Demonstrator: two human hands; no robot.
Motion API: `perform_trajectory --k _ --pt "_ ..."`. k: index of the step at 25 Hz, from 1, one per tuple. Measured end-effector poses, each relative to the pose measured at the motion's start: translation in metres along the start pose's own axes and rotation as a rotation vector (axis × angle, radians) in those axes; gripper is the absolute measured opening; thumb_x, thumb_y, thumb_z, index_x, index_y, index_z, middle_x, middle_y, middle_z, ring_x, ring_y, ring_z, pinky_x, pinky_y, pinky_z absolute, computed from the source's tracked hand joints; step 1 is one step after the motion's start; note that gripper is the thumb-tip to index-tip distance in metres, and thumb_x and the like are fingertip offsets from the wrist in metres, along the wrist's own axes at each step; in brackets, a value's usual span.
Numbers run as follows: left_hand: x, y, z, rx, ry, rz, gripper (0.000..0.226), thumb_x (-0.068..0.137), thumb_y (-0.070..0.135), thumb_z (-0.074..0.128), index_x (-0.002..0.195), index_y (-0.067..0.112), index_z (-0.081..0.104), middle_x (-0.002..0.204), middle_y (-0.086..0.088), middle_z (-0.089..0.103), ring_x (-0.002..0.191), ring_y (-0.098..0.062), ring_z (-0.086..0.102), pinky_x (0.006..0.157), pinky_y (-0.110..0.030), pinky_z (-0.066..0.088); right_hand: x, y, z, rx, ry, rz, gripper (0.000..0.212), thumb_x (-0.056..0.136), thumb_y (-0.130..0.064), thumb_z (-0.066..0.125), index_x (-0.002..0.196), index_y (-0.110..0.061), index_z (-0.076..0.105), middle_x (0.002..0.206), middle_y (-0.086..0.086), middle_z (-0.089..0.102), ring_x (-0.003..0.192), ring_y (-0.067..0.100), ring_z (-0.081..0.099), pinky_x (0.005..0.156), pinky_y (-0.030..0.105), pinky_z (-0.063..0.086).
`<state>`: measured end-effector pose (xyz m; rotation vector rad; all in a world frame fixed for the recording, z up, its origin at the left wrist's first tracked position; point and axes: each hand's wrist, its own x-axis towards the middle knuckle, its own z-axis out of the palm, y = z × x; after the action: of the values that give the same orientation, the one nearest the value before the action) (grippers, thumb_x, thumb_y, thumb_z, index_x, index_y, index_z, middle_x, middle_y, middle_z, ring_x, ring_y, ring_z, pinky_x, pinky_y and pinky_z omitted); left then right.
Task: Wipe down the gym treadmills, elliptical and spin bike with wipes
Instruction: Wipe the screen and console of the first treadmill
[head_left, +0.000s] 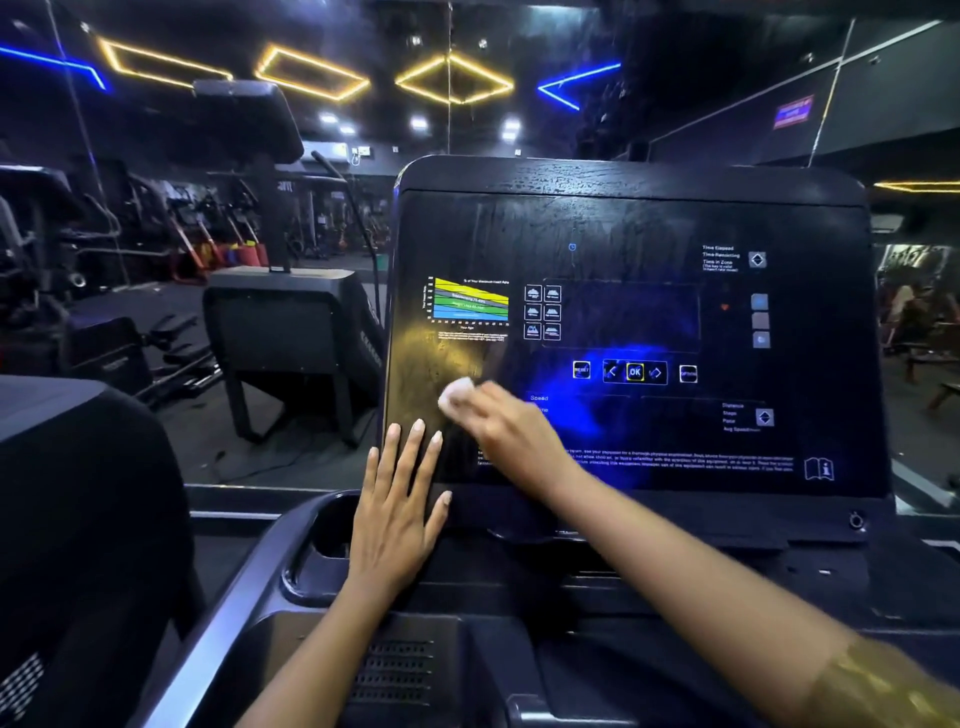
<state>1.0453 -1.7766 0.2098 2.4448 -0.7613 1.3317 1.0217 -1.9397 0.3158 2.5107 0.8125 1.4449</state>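
Observation:
A treadmill's black glossy console panel fills the middle of the head view, with a coloured heart-rate chart and an OK button row on it. My right hand holds a small white wipe and presses it on the panel's lower left area. My left hand lies flat with straight fingers on the panel's bottom left corner, just below and left of the wipe. The surface around the wipe looks streaked and wet.
A cup holder recess sits left of my left hand in the console tray. Another machine's black console stands at the near left. A mirror wall behind shows a stair machine, gym gear and neon ceiling lights.

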Motion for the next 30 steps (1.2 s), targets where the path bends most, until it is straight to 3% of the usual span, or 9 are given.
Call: perform_trajectory --k 5,9,13,17,21,25,28,30 --pt "-0.001 0.0 0.0 -0.025 -0.014 -0.017 0.058 0.099 0.042 0.023 0.15 0.014 0.018 0.16 -0.001 0.005 0.146 -0.025 0.009 0.118 -0.04 0.006 -0.068 -0.021 -0.005 0.117 -0.086 -0.156 0.029 0.086 -0.014 0.047 0.105 -0.011 0.069 0.103 0.001 0.066 0.087 0.016 0.058 0.057 0.025 0.052" --pt "0.0 0.001 0.0 -0.034 -0.02 -0.021 0.06 0.095 0.039 0.033 0.148 0.012 0.022 0.159 -0.002 0.01 0.146 -0.027 0.01 0.118 -0.042 0.007 -0.011 0.008 -0.011 0.146 0.045 0.004 0.03 0.084 -0.01 0.046 0.1 -0.01 0.072 0.101 0.004 0.069 0.089 0.021 0.065 0.056 0.025 0.055" --pt "0.0 0.001 -0.002 -0.024 -0.036 -0.012 0.061 0.094 0.037 0.036 0.148 0.013 0.021 0.158 -0.004 0.014 0.146 -0.027 0.01 0.118 -0.041 0.006 0.038 0.022 -0.016 -0.069 -0.001 0.04 0.036 0.082 -0.015 0.04 0.094 -0.013 0.074 0.095 -0.001 0.069 0.085 0.014 0.061 0.044 0.02 0.045" --pt "0.002 0.001 -0.004 -0.04 -0.04 -0.019 0.061 0.094 0.038 0.035 0.147 0.012 0.023 0.155 -0.007 0.02 0.146 -0.025 0.007 0.119 -0.04 0.004 -0.013 0.006 -0.014 -0.089 -0.026 -0.026 0.035 0.081 -0.009 0.042 0.102 -0.012 0.07 0.099 0.0 0.067 0.075 0.015 0.059 0.039 0.023 0.043" --pt "0.0 0.001 -0.006 -0.048 -0.081 -0.015 0.059 0.096 0.04 0.031 0.148 0.013 0.023 0.156 -0.007 0.019 0.146 -0.026 0.009 0.118 -0.041 0.004 -0.076 -0.026 -0.01 0.043 -0.121 0.021 0.034 0.084 -0.01 0.042 0.109 -0.01 0.066 0.108 0.001 0.064 0.084 0.013 0.052 0.046 0.025 0.051" --pt "-0.004 0.002 -0.014 -0.071 -0.1 -0.004 0.056 0.099 0.041 0.024 0.148 0.012 0.023 0.155 -0.008 0.02 0.146 -0.023 0.007 0.118 -0.041 0.003 -0.086 -0.038 -0.015 0.149 -0.214 0.058 0.036 0.085 -0.019 0.04 0.109 -0.014 0.067 0.106 -0.003 0.065 0.089 0.012 0.053 0.041 0.023 0.049" --pt "-0.019 0.019 -0.021 -0.168 -0.106 0.074 0.053 0.101 0.039 0.02 0.147 0.012 0.024 0.154 -0.007 0.023 0.146 -0.023 0.01 0.118 -0.041 0.007 -0.094 -0.047 -0.015 0.183 -0.295 -0.017 0.035 0.087 -0.022 0.041 0.105 -0.015 0.069 0.102 -0.002 0.065 0.089 0.015 0.061 0.047 0.022 0.05" --pt "-0.029 0.029 -0.025 -0.237 -0.143 0.135 0.052 0.102 0.039 0.019 0.146 0.013 0.027 0.153 -0.007 0.028 0.145 -0.024 0.014 0.118 -0.04 0.008 -0.107 -0.046 -0.022 0.206 -0.3 0.044 0.034 0.085 -0.018 0.042 0.106 -0.013 0.069 0.102 -0.002 0.066 0.087 0.016 0.062 0.059 0.024 0.053"
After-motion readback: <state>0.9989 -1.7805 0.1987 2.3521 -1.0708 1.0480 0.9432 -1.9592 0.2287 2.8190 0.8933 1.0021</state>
